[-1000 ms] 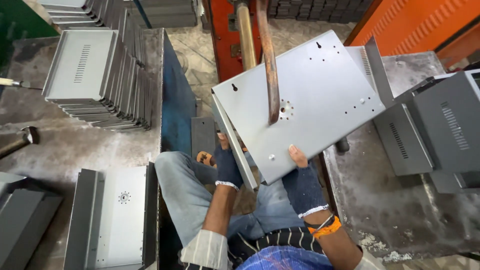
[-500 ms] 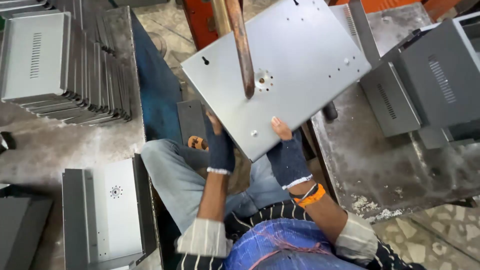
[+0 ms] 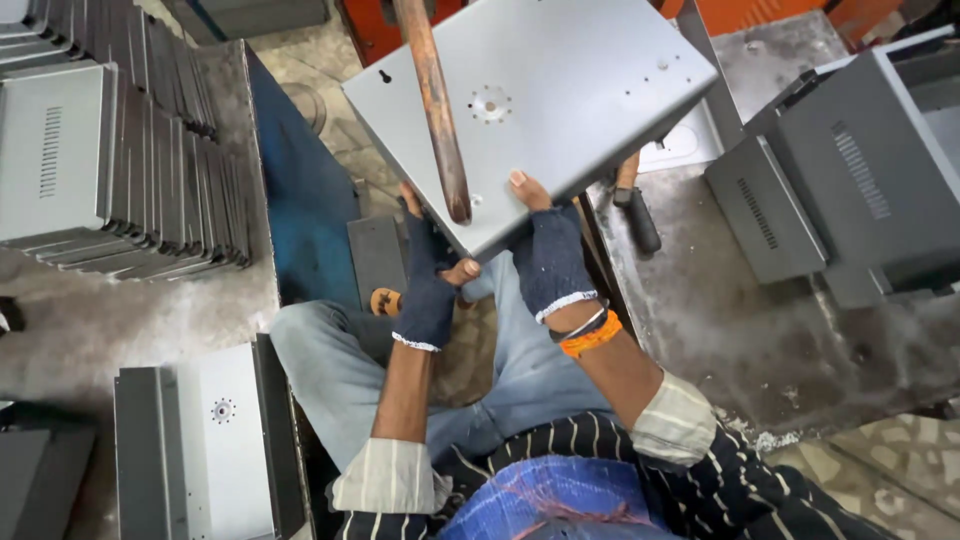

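A grey sheet-metal panel (image 3: 560, 90) with a round punched hole pattern and small holes is tilted above my lap. My left hand (image 3: 430, 275), in a dark fingerless glove, grips its near corner from below. My right hand (image 3: 548, 250), gloved the same way and with an orange band at the wrist, holds the near edge with the thumb on top. A rusty metal lever bar (image 3: 432, 110) crosses over the panel from the top.
Stacked grey metal covers (image 3: 110, 160) stand on the left bench. More panels (image 3: 200, 440) lie at the lower left. Grey vented boxes (image 3: 850, 170) sit on the right table. A blue machine side (image 3: 300, 180) and a dark-handled tool (image 3: 640, 215) are close by.
The panel has shifted up and to the right in view while both hands keep hold of its near edge. The camera has moved closer to it.
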